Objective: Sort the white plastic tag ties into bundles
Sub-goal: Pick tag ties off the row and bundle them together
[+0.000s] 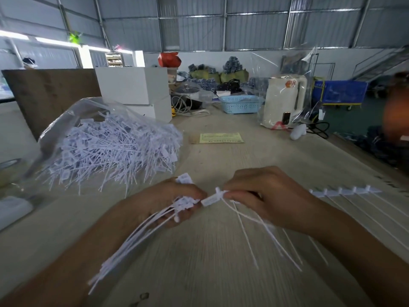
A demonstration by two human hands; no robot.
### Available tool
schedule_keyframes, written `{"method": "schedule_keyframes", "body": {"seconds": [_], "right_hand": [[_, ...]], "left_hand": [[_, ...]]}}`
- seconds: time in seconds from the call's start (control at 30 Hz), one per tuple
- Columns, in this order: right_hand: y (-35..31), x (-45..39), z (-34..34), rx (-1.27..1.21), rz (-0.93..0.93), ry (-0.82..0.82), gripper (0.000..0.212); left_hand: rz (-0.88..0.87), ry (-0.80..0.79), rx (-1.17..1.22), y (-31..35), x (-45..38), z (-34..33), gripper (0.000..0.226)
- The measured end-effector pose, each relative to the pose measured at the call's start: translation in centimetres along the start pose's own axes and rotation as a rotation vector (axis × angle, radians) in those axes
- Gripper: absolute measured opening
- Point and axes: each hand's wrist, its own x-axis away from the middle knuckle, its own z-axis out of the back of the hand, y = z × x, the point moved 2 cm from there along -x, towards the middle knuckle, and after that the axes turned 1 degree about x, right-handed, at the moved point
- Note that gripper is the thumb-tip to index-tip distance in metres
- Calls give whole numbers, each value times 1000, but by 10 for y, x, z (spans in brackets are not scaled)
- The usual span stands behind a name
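Note:
My left hand (174, 201) grips a bundle of white tag ties (132, 235), heads at the fingers, thin tails trailing down to the lower left. My right hand (259, 196) pinches a few more tag ties (213, 198) by their heads, right beside the left fingertips; their tails hang below towards me. A strip of joined tag ties (345, 191) lies on the table just right of my right hand. A big loose heap of white tag ties (110, 149) spills from a clear plastic bag (73, 116) at the left.
The wooden table (221, 251) stretches ahead. On it are a yellow paper slip (221, 138), a blue basket (241, 104), a cream kettle in plastic wrap (283, 103), white boxes (135, 89) and a brown board (48, 94). A blurred person (396, 111) is at the right edge.

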Motion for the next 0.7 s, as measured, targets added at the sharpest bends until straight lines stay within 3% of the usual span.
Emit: {"method": "schedule_keyframes", "body": {"seconds": [0.07,0.13,0.23,0.4,0.47,0.57,0.63,0.7], "right_hand": [[4,1,3,-107,-82,50,17],[8,4,-1,-328,-244,43,19],[10,6,-11,-562,-411,13,23],[8,4,-21,-723,-543,88,28],[8,4,-23,-743,-561,132,30],[8,4,-28,-747,-560,174,28],[4,4,-27,-596,-444,184,25],[0,3,-21,-285,-212,153,20]], "left_hand": [[-81,-50,-6,7,-1,-2,38],[-198,-66,-94,15,1,-11,57],[-355,18,-163,18,4,-18,73],[-401,101,-260,23,15,-20,89],[-424,126,-298,24,17,-23,79],[-400,122,-238,26,18,-28,43],[-308,112,-136,27,16,-27,26],[-175,62,-62,27,15,-24,28]]}}
